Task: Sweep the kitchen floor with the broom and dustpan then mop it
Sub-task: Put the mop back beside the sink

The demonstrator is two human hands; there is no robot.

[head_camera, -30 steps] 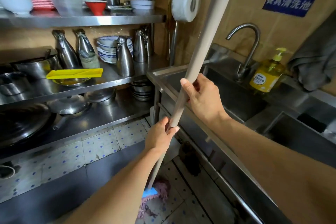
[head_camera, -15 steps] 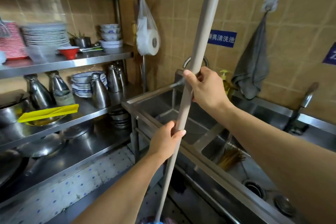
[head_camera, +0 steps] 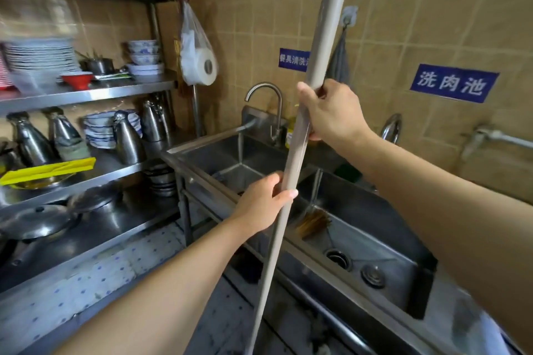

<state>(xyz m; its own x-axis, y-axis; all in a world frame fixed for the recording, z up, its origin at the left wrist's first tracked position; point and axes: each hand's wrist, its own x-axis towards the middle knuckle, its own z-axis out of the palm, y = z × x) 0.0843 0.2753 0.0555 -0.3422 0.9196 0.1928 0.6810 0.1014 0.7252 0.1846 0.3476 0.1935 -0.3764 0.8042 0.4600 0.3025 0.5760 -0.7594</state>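
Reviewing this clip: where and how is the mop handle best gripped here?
Grip the mop handle on its bare mid-shaft with hands spaced apart, as now: right hand higher, left hand lower, fingers wrapping it from the person's side. The pole is long, thin, round and steeply tilted, so two separated grips probably steer it best.

I stood in a restaurant's working kitchen: a steel double sink (head_camera: 360,210) filled the corner, steel shelving (head_camera: 86,92) left of it held stacked plates (head_camera: 40,55), bowls (head_camera: 144,52) and jugs (head_camera: 127,138), and blue wash-station signs (head_camera: 454,83) hung on the tiled wall (head_camera: 403,23) above it.
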